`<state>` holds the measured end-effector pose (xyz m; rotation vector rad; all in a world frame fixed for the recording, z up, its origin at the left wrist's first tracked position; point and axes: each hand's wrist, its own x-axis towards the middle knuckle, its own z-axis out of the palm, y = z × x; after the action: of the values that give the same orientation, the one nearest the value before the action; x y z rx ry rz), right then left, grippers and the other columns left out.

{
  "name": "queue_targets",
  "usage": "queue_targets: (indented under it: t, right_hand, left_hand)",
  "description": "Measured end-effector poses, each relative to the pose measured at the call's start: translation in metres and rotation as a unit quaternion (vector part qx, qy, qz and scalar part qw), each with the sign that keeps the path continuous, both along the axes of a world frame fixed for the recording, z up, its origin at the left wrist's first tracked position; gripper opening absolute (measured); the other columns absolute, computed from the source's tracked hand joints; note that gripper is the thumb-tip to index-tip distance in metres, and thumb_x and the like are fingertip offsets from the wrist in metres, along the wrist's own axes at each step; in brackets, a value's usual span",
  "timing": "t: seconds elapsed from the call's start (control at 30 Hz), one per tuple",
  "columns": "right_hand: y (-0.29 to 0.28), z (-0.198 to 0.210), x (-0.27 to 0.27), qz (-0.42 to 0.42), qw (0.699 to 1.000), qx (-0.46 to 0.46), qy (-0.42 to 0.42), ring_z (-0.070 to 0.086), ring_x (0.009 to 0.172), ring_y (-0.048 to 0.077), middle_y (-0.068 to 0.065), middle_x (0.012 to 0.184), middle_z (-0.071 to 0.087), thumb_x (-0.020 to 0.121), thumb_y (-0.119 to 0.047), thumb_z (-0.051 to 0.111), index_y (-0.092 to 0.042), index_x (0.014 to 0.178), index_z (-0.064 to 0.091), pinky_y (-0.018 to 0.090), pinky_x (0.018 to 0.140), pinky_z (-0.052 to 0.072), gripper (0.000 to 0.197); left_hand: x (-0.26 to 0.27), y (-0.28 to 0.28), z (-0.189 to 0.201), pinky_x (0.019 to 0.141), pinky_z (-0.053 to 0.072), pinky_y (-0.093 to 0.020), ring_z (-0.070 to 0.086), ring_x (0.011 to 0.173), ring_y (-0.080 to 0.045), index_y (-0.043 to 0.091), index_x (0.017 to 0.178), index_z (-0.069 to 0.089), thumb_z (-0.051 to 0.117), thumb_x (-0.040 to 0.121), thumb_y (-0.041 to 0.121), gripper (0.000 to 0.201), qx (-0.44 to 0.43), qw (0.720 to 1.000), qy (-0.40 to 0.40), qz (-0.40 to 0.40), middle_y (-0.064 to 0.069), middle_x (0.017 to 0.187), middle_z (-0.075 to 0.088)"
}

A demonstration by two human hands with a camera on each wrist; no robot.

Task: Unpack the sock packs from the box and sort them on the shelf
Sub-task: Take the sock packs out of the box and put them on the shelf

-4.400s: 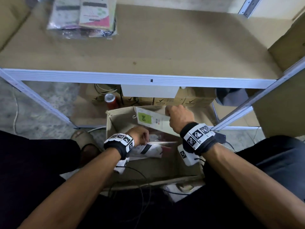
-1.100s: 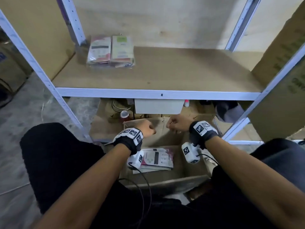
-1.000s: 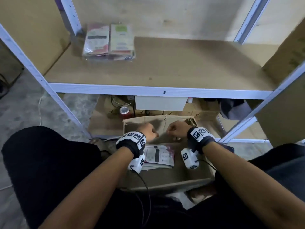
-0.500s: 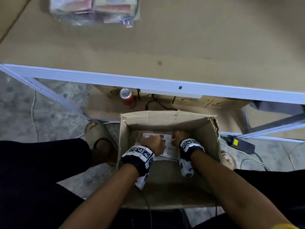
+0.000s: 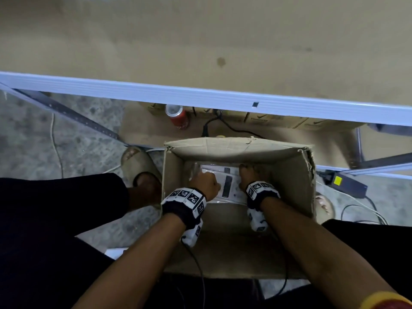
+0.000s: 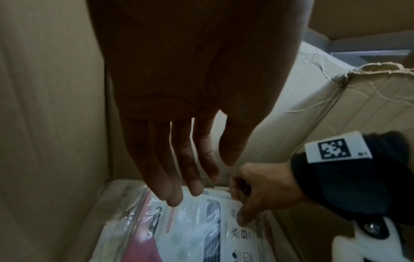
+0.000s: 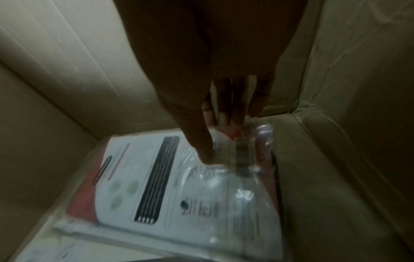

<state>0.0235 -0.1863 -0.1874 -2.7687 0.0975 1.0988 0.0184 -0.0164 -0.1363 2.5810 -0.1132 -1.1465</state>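
An open cardboard box [image 5: 234, 144] stands on the floor below the shelf [image 5: 200, 41]. At its bottom lies a sock pack [image 5: 225, 186] in clear wrap, white card with a black bar over red socks [image 7: 156, 186]. Both hands are down inside the box. My right hand [image 7: 215, 141] pinches the pack's far right edge, thumb on top and fingers under the wrap; it also shows in the left wrist view [image 6: 253, 195]. My left hand [image 6: 197, 177] hangs with straight fingers, its fingertips [image 6: 172, 200] at the pack's [image 6: 192, 230] far left edge, holding nothing.
The shelf's white front rail [image 5: 200, 94] crosses above the box. A red can [image 5: 178, 117] and small cartons stand under the shelf behind it. My sandalled foot [image 5: 138, 168] is left of the box; a black adapter [image 5: 343, 184] and cables lie right.
Both hands have gone from the box's far rim down to its bottom. The right hand has taken hold of the pack's edge. The view has tipped down, so the shelved packs are out of frame.
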Motion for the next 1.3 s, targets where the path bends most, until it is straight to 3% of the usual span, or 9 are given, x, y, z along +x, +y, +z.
queue_targets:
  t: [0.1, 0.2, 0.3, 0.47, 0.73, 0.93, 1.0, 1.1, 1.3]
  right_hand:
    - [-0.003, 0.003, 0.001, 0.003, 0.999, 0.026, 0.041, 0.045, 0.136, 0.031, 0.018, 0.147, 0.045, 0.096, -0.013, 0.06, -0.004, 0.137, 0.048, 0.038, 0.112, 0.037, 0.043]
    - [-0.005, 0.003, -0.004, 0.015, 0.995, 0.03, 0.096, 0.046, 0.135, 0.028, 0.018, 0.147, 0.046, 0.098, -0.012, 0.056, -0.004, 0.137, 0.05, 0.034, 0.111, 0.037, 0.04]
    - [-0.006, 0.006, -0.004, -0.003, 0.996, 0.038, 0.083, 0.051, 0.13, 0.031, 0.019, 0.143, 0.049, 0.097, -0.006, 0.054, -0.005, 0.136, 0.052, 0.038, 0.109, 0.041, 0.039]
    - [-0.009, 0.0, 0.007, -0.039, 0.997, 0.051, 0.042, 0.048, 0.134, 0.036, 0.022, 0.147, 0.046, 0.096, -0.007, 0.059, -0.005, 0.146, 0.038, 0.042, 0.109, 0.041, 0.055]
    - [-0.013, -0.012, 0.018, -0.052, 0.994, 0.029, 0.089, 0.04, 0.142, 0.033, 0.019, 0.154, 0.037, 0.09, -0.018, 0.071, -0.007, 0.15, 0.035, 0.043, 0.115, 0.035, 0.071]
    - [-0.021, -0.012, 0.015, -0.021, 0.998, -0.019, 0.062, 0.055, 0.127, 0.034, 0.017, 0.138, 0.055, 0.082, -0.02, 0.077, -0.009, 0.132, 0.054, 0.044, 0.105, 0.047, 0.056]
    - [-0.025, -0.012, 0.013, -0.017, 0.998, -0.034, 0.048, 0.058, 0.124, 0.033, 0.017, 0.134, 0.058, 0.085, -0.019, 0.073, -0.009, 0.127, 0.059, 0.043, 0.103, 0.048, 0.045]
    - [-0.028, -0.009, 0.013, -0.026, 0.998, -0.035, 0.051, 0.06, 0.12, 0.033, 0.018, 0.131, 0.061, 0.09, -0.016, 0.068, -0.006, 0.123, 0.063, 0.04, 0.099, 0.051, 0.034]
    - [-0.03, -0.006, 0.0, -0.031, 0.995, -0.002, 0.098, 0.055, 0.128, 0.029, 0.016, 0.14, 0.054, 0.093, -0.017, 0.065, -0.005, 0.134, 0.054, 0.033, 0.1, 0.046, 0.044]
  left_hand:
    - [-0.003, 0.002, -0.003, 0.095, 0.051, -0.04, 0.066, 0.106, -0.034, 0.001, 0.097, 0.073, 0.054, 0.1, 0.031, 0.036, 0.013, 1.0, -0.004, -0.012, -0.017, 0.107, 0.073]
    - [-0.007, 0.003, -0.004, 0.09, 0.051, -0.035, 0.066, 0.105, -0.032, 0.003, 0.098, 0.075, 0.053, 0.101, 0.032, 0.036, 0.016, 1.0, 0.005, -0.015, -0.014, 0.107, 0.074]
    - [-0.008, 0.002, -0.004, 0.086, 0.05, -0.033, 0.064, 0.108, -0.032, 0.004, 0.101, 0.074, 0.053, 0.101, 0.032, 0.035, 0.008, 1.0, 0.005, -0.01, -0.013, 0.11, 0.073]
    - [-0.014, 0.005, -0.005, 0.088, 0.056, -0.039, 0.068, 0.103, -0.033, 0.001, 0.101, 0.074, 0.055, 0.099, 0.027, 0.032, 0.0, 1.0, 0.001, -0.002, -0.016, 0.108, 0.072]
    - [-0.017, 0.004, -0.014, 0.09, 0.057, -0.041, 0.069, 0.099, -0.033, 0.002, 0.101, 0.072, 0.055, 0.1, 0.026, 0.029, 0.006, 1.0, 0.009, 0.005, -0.017, 0.105, 0.073]
    - [-0.019, 0.003, -0.039, 0.09, 0.057, -0.042, 0.068, 0.102, -0.034, 0.005, 0.103, 0.071, 0.058, 0.095, 0.024, 0.024, 0.03, 0.999, 0.02, -0.001, -0.017, 0.112, 0.07]
    - [-0.021, 0.002, -0.049, 0.088, 0.056, -0.038, 0.068, 0.102, -0.034, 0.005, 0.115, 0.067, 0.058, 0.094, 0.019, 0.027, 0.034, 0.999, 0.032, 0.011, -0.017, 0.119, 0.068]
    - [-0.024, 0.0, -0.064, 0.091, 0.053, -0.037, 0.063, 0.115, -0.035, 0.009, 0.15, 0.037, 0.056, 0.093, 0.013, 0.059, 0.011, 0.997, 0.043, 0.058, -0.015, 0.146, 0.049]
    - [-0.026, 0.006, -0.078, 0.114, 0.039, -0.044, 0.05, 0.134, -0.033, 0.023, 0.157, 0.026, 0.037, 0.105, 0.037, 0.055, -0.021, 0.992, 0.073, 0.103, -0.009, 0.156, 0.041]
